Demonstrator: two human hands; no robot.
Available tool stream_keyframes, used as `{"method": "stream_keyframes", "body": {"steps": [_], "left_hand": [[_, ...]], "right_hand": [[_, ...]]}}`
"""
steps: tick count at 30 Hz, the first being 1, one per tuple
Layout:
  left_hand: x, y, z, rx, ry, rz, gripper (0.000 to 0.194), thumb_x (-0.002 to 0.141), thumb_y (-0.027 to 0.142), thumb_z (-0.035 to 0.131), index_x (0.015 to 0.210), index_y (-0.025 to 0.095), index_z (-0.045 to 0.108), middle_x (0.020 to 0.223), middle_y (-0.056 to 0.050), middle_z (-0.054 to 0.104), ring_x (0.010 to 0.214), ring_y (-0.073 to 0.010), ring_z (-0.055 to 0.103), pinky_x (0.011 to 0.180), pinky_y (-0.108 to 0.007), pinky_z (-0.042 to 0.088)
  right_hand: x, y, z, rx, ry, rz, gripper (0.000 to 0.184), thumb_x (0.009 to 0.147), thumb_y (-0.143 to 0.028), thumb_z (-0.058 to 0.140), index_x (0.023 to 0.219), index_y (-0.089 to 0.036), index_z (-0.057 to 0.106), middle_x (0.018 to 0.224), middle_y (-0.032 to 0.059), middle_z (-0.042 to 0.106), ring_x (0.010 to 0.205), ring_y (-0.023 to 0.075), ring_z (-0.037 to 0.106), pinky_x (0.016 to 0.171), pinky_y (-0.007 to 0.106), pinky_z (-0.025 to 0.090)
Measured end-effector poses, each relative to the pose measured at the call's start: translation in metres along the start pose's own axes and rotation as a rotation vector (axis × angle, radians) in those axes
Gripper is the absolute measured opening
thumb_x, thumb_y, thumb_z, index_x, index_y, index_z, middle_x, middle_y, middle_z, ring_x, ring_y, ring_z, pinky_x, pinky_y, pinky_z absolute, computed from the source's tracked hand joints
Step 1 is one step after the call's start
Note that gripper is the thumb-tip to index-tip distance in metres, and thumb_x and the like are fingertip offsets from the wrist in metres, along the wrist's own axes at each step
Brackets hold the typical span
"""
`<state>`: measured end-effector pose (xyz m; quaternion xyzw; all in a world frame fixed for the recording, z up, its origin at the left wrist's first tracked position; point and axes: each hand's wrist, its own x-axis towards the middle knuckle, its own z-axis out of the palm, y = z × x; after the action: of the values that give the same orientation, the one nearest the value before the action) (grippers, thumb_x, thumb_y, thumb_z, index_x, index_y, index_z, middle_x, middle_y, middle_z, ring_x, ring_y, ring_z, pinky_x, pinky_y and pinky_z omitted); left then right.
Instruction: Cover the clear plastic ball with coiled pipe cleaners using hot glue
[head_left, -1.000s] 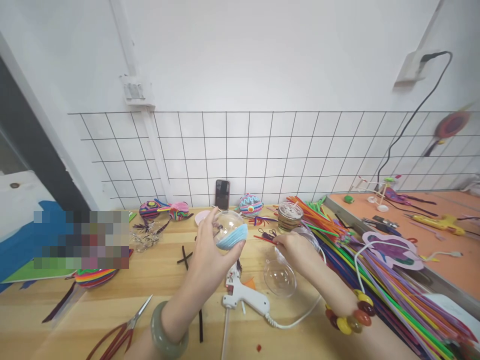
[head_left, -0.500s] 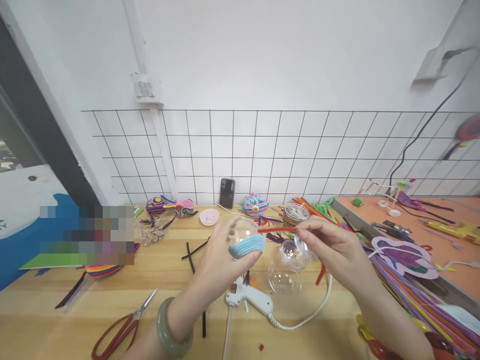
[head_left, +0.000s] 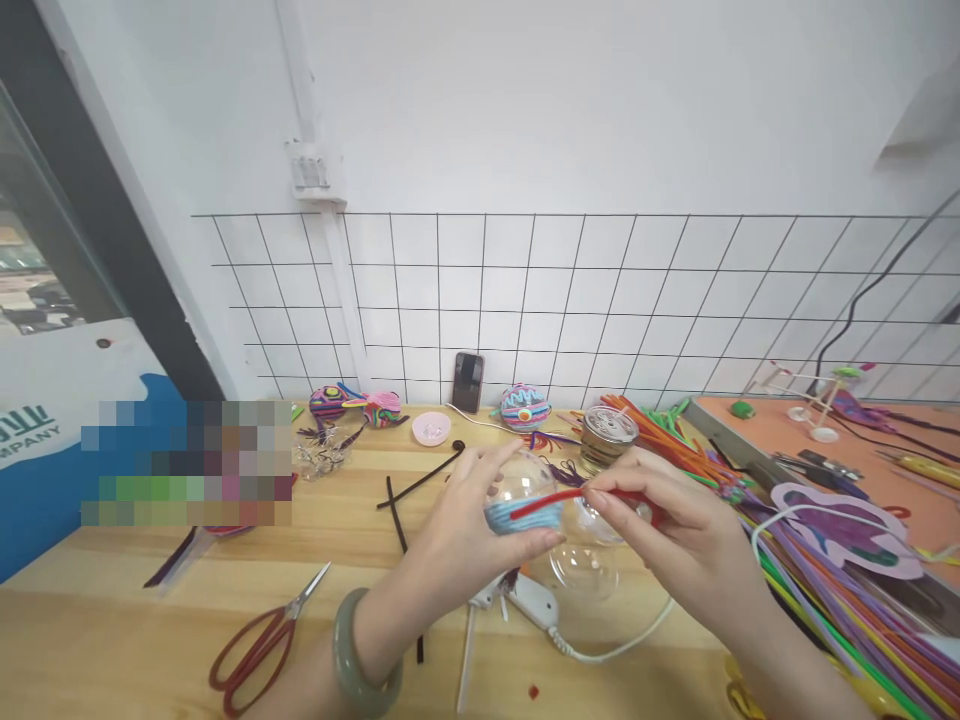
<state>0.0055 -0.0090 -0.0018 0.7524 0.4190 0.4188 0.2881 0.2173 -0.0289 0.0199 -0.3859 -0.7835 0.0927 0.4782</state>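
Note:
My left hand (head_left: 469, 525) is wrapped round a clear plastic ball (head_left: 525, 478), its thumb along the underside. Light blue fuzzy strands (head_left: 541, 518) band the lower part of this ball. Between thumb and fingertips, my right hand (head_left: 667, 515) pinches a red pipe cleaner (head_left: 553, 498). The free end of the pipe cleaner lies over the blue band; whether it touches cannot be told. Below the hands, a white glue gun (head_left: 536, 605) lies on the wooden table, partly hidden by my left hand. Clear plastic half-shells (head_left: 585, 572) rest beside it.
Red-handled scissors (head_left: 271, 640) lie at the front left, near black pipe cleaners (head_left: 397, 510). Along the back are a pink dish (head_left: 431, 430), a phone (head_left: 469, 382), a wrapped striped ball (head_left: 523, 408) and a round tin (head_left: 609, 440). Many coloured pipe cleaners (head_left: 832, 615) lie at right.
The red pipe cleaner's free end has come down from above the ball's blue band to in front of it. The view has shifted slightly, so the table things appear further right.

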Motion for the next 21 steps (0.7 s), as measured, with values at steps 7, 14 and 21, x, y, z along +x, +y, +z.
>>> {"method": "stream_keyframes", "body": {"steps": [7,14,21], "left_hand": [[-0.0012,-0.0034,-0.0008,0.011,-0.037,0.013,0.076,0.070,0.053,0.074,0.138,0.036,0.044,0.127,-0.009,0.054,0.112,-0.0295,0.054,0.096,-0.052,0.046],[-0.0010,-0.0047,-0.0004,0.002,-0.049,0.003,0.075,0.072,0.054,0.072,0.139,0.036,0.043,0.127,-0.009,0.052,0.115,-0.0295,0.052,0.097,-0.051,0.045],[-0.0006,-0.0026,-0.0002,0.020,-0.027,0.030,0.070,0.073,0.049,0.073,0.136,0.034,0.047,0.122,-0.008,0.053,0.114,-0.0277,0.052,0.098,-0.049,0.045]], "right_hand": [[-0.0016,-0.0013,-0.0023,-0.031,0.032,0.016,0.012,0.092,-0.026,0.056,0.084,-0.025,0.065,0.072,0.0006,0.056,0.064,0.0166,0.053,0.057,0.031,0.042],[-0.0005,-0.0020,-0.0030,-0.001,0.016,0.001,0.011,0.092,-0.024,0.057,0.085,-0.025,0.066,0.071,-0.0001,0.054,0.064,0.0152,0.052,0.056,0.029,0.042],[0.0022,-0.0030,-0.0033,-0.010,-0.010,0.030,0.015,0.092,-0.026,0.056,0.081,-0.024,0.066,0.070,0.0000,0.054,0.063,0.0151,0.053,0.055,0.028,0.042]]}}
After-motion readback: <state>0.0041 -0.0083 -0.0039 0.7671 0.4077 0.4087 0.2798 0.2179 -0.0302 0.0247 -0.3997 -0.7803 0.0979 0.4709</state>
